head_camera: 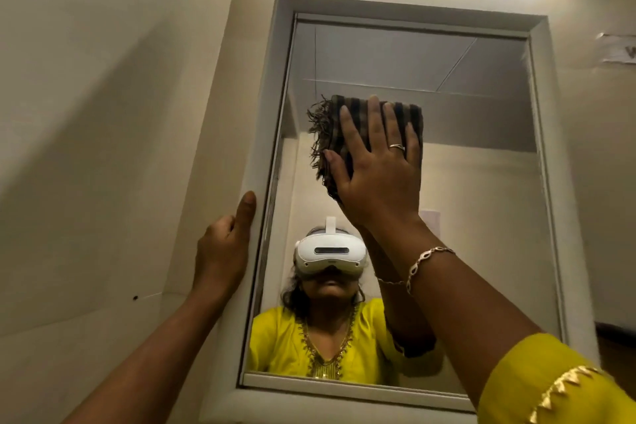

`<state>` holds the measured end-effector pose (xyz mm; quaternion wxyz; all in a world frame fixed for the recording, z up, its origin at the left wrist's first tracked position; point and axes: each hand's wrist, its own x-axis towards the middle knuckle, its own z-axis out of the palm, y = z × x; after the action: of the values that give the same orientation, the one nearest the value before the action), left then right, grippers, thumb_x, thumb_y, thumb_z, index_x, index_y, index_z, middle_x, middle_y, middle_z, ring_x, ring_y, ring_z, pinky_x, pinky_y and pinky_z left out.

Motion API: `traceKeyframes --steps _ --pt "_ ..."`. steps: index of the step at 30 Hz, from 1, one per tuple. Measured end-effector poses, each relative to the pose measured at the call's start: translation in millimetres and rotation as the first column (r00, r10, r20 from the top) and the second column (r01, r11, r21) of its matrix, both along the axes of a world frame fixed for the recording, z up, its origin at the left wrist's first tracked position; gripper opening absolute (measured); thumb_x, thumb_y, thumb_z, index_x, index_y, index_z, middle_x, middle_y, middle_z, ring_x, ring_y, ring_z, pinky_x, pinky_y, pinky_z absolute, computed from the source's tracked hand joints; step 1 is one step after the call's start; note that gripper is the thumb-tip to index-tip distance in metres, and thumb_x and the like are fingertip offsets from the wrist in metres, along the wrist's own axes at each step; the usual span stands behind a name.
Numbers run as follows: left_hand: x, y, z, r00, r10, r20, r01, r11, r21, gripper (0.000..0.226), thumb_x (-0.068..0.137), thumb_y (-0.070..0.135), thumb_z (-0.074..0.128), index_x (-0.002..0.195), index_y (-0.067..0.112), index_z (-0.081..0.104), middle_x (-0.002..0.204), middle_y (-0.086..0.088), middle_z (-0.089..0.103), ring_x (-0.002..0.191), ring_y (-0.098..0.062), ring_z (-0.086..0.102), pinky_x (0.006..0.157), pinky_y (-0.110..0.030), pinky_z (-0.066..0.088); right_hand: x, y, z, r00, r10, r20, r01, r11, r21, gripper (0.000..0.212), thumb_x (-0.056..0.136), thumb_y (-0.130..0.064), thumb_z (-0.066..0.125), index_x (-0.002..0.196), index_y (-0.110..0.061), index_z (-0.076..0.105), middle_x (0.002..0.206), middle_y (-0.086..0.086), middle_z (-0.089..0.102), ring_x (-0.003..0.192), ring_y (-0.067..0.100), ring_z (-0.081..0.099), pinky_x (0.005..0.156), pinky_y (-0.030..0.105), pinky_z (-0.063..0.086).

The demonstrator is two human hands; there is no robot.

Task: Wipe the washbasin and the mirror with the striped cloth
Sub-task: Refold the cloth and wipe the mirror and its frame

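Two hands: both yours, up at the mirror.
Mirror [481,182]: wiping step in hand; washbasin out of view.
Left hand [223,251]: fingers loosely curled, resting on the frame [265,148], holding nothing.
Right hand [375,179]: flat, fingers spread, pressing the cloth [330,120] to the upper glass.
Next: sweep toward unwiped glass, keeping your palm flat.

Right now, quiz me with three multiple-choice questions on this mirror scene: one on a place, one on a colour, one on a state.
1. Where does the left hand rest?
A. on the mirror's left frame edge
B. on the tube light
C. on the cloth

2. What colour is the sleeve?
A. blue
B. yellow
C. white

3. How does the right hand hold the striped cloth?
A. pinched and dangling
B. pressed flat against the mirror
C. balled in a fist

Answers: 1 A, its fingers lie along the frame; 2 B, bright yellow with gold trim; 3 B, open palm and spread fingers cover the cloth on the glass.
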<state>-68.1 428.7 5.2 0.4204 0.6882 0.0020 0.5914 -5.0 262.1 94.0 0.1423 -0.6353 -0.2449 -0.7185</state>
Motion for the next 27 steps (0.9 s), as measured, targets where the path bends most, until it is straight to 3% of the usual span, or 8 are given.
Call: traceKeyframes --steps 5,11,17,21,24,27 --pt "-0.6 -2.0 -1.8 1.000 0.015 0.016 -0.015 1.000 0.003 0.109 0.056 0.087 0.022 0.079 -0.016 0.051 0.076 -0.038 0.058 0.073 -0.049 0.059 0.072 -0.058 0.050 13.9 -60.9 -3.7 0.996 -0.062 -0.064 0.066 0.996 0.059 0.063 0.090 -0.056 0.017 0.146 -0.029 0.021 0.156 0.009 0.017 0.145 0.027 0.010 0.115 0.042 0.002" --pt "-0.9 -3.5 -2.7 1.000 0.025 -0.001 -0.025 1.000 0.013 0.116 0.054 0.092 0.018 0.078 -0.017 0.051 0.075 -0.039 0.058 0.070 -0.050 0.059 0.070 -0.061 0.049 38.6 -147.9 -3.5 0.979 -0.150 -0.141 0.166 0.980 0.112 0.066 0.088 -0.057 0.011 0.147 -0.030 0.017 0.157 0.009 0.014 0.145 0.027 0.010 0.116 0.045 0.005" --pt "0.9 -4.8 -4.5 1.000 0.030 -0.008 -0.030 1.000 0.003 0.118 0.056 0.093 0.015 0.081 -0.017 0.049 0.078 -0.042 0.057 0.071 -0.053 0.059 0.069 -0.062 0.050 42.6 -158.6 -5.2 0.970 -0.188 -0.154 0.212 0.966 0.152 0.066 0.089 -0.056 0.009 0.148 -0.028 0.016 0.157 0.010 0.015 0.145 0.028 0.010 0.115 0.044 0.004" --pt "-1.0 -10.4 -3.8 0.996 0.082 0.023 -0.081 0.996 -0.031 0.093 0.075 0.076 0.021 0.072 -0.012 0.048 0.067 -0.033 0.052 0.068 -0.048 0.056 0.069 -0.056 0.049 38.7 -140.7 -9.0 0.969 -0.151 -0.196 0.191 0.959 0.207 0.067 0.088 -0.055 0.007 0.148 -0.026 0.014 0.157 0.012 0.011 0.145 0.030 0.008 0.115 0.046 0.003" --pt "-2.9 -16.5 -3.9 0.992 0.107 0.062 -0.104 0.993 -0.053 0.068 0.075 0.069 0.022 0.058 0.005 0.040 0.056 -0.017 0.041 0.058 -0.031 0.045 0.062 -0.042 0.040 33.3 -120.4 -12.6 0.974 -0.128 -0.186 0.164 0.967 0.193 0.068 0.087 -0.055 0.006 0.148 -0.026 0.014 0.157 0.012 0.010 0.145 0.031 0.007 0.115 0.047 0.003" --pt "-1.6 -16.4 -5.0 0.991 0.108 0.076 -0.104 0.993 -0.056 0.072 0.078 0.072 0.023 0.059 0.005 0.041 0.058 -0.018 0.043 0.058 -0.035 0.048 0.060 -0.046 0.043 22.7 -91.4 -13.7 0.981 -0.097 -0.165 0.125 0.978 0.166 0.064 0.090 -0.054 0.011 0.148 -0.026 0.014 0.157 0.013 0.009 0.145 0.032 0.006 0.115 0.047 0.002"
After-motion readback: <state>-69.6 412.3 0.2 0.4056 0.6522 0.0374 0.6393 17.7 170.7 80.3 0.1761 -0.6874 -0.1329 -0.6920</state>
